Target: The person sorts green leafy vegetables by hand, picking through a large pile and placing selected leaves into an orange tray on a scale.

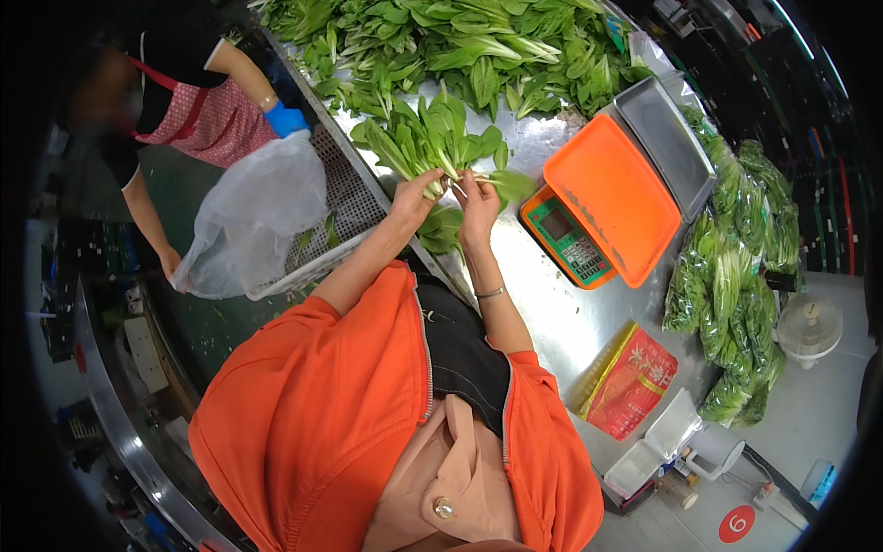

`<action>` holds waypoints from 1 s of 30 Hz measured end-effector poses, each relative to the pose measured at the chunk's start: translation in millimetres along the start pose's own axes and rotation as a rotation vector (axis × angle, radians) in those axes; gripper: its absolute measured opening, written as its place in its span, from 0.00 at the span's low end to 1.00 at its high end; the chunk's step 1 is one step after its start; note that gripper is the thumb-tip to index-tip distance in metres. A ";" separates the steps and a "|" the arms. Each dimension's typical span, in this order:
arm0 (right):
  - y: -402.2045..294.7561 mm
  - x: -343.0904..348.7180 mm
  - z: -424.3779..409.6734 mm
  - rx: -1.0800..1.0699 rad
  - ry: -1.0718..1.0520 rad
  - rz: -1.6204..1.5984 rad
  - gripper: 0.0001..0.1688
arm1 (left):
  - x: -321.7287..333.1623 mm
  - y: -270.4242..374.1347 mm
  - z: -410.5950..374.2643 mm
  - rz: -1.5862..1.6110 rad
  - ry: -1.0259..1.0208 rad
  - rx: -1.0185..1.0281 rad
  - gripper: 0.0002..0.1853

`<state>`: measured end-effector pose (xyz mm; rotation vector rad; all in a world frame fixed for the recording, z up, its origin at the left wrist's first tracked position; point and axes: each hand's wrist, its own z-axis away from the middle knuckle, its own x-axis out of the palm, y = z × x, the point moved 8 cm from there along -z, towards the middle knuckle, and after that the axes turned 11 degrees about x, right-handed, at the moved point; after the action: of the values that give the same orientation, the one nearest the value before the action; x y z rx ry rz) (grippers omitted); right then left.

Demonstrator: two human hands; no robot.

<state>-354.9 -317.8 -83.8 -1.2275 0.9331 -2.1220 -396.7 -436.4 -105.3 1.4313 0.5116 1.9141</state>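
Both my hands meet over the near edge of a metal table (545, 310). My left hand (412, 200) grips the pale stem ends of a bunch of leafy greens (421, 134), whose leaves fan out away from me. Between the fingers of my right hand (477, 203) is the stem of a single leaf (514, 185), blurred and pointing right. More leaves hang below my hands at the table edge. Beyond them lies a large pile of loose greens (483, 48). An orange weighing scale (614, 200) with a keypad stands to the right.
A metal tray (666, 145) adjoins the scale. Bagged greens (731, 290) lie at the right, near a red and yellow packet (631, 383) and a small fan (810, 328). At left, a co-worker with a blue glove (286, 119) holds a clear plastic bag (259, 214) over a perforated crate (348, 183).
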 end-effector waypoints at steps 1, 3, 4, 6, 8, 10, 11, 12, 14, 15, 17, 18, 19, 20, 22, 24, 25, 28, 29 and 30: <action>1.7 -0.7 1.6 0.001 0.000 -0.045 0.11 | -1.4 -1.3 0.1 0.005 0.015 -0.005 0.09; 4.0 -3.0 5.1 0.003 0.000 -0.136 0.11 | -1.8 -3.5 1.4 0.014 0.045 -0.015 0.09; 6.7 -9.2 3.4 0.003 0.046 -0.165 0.12 | -3.6 -4.6 0.2 0.027 0.052 -0.009 0.09; 15.8 -24.3 -3.2 0.004 0.132 -0.221 0.12 | -12.6 -9.1 -6.7 0.055 0.071 0.007 0.09; 5.7 -41.4 -10.8 -0.014 0.122 -0.242 0.15 | -23.0 6.5 -21.2 0.120 0.092 0.067 0.10; -5.6 -43.9 -10.4 0.102 0.096 -0.228 0.21 | -24.9 21.9 -25.0 0.168 0.067 0.073 0.12; -4.1 -33.3 -8.6 0.183 0.052 -0.068 0.22 | -25.0 21.1 -22.6 0.103 0.054 0.054 0.12; -2.2 -25.4 -6.1 0.257 0.010 0.090 0.23 | -16.6 22.3 -14.6 0.036 0.035 0.032 0.12; 9.2 -12.7 -5.6 0.280 -0.074 0.362 0.23 | -8.9 11.3 -6.9 -0.071 -0.076 -0.007 0.13; 9.5 -1.6 -5.5 0.146 -0.118 0.486 0.21 | -1.8 5.0 -3.4 -0.059 -0.127 -0.017 0.13; 4.1 6.9 -2.6 -0.090 -0.103 0.517 0.20 | -1.8 3.8 -4.7 -0.069 -0.172 0.021 0.14; -1.7 9.7 -0.7 -0.154 -0.075 0.624 0.20 | -0.9 5.2 -3.6 -0.069 -0.166 0.000 0.14; -7.9 12.7 1.2 -0.219 -0.048 0.731 0.20 | 0.4 9.0 -2.0 -0.070 -0.161 -0.021 0.14; -14.1 16.4 3.3 -0.284 -0.020 0.837 0.20 | -0.2 11.2 -1.2 -0.070 -0.155 -0.041 0.15; -20.5 18.8 -2.1 -0.221 0.002 0.927 0.19 | -10.4 18.5 -6.8 -0.119 -0.089 0.003 0.16; -27.9 19.2 -6.8 -0.327 0.160 1.186 0.19 | -23.7 29.2 -11.9 -0.087 0.008 0.031 0.16; -25.7 18.2 -10.4 -0.396 0.189 1.292 0.19 | -27.9 33.6 -17.4 -0.021 0.009 0.042 0.15; -6.2 4.3 -30.9 -0.433 0.263 1.476 0.17 | -32.0 40.3 -26.4 0.178 -0.023 -0.021 0.15; -5.5 -3.3 -35.7 -0.417 0.269 1.376 0.16 | -29.2 45.1 -24.7 0.247 -0.019 -0.017 0.16; -7.5 -10.0 -37.5 -0.397 0.269 1.285 0.15 | -29.0 47.0 -23.0 0.322 -0.008 -0.014 0.16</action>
<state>-384.1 -294.5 -96.6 -0.2287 1.6895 -1.0623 -427.2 -487.7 -100.9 1.5873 0.2744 2.1543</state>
